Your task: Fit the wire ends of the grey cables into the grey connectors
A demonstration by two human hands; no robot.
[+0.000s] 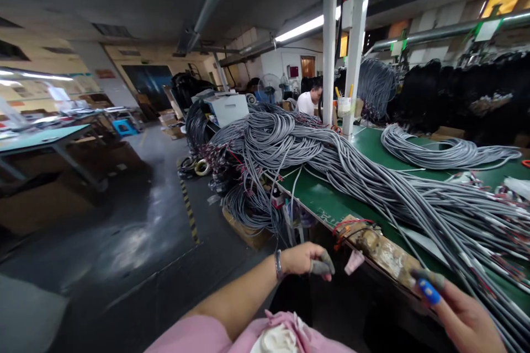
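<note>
My left hand [317, 262] hangs in front of the bench edge, its fingers curled in and coverings on the fingertips. I see nothing in it. At the lower right, my right hand [459, 309] has its thumb and forefinger close together; the thumb wears a blue covering, the forefinger a grey one. Anything between them is too small or hidden. Those fingertips are by the near end of a worn board wrapped in tape [387, 256], fixed along the bench edge. A pale pink scrap [354, 262] hangs beside the board, nearer my left hand.
Long bundles of grey cable [364, 176] run across the green bench [312, 193], with stripped ends at the right. A coiled bundle [430, 149] lies farther back. A white post [356, 44] rises from the bench. Behind it is a person [306, 102]. Floor [141, 265] stretches left.
</note>
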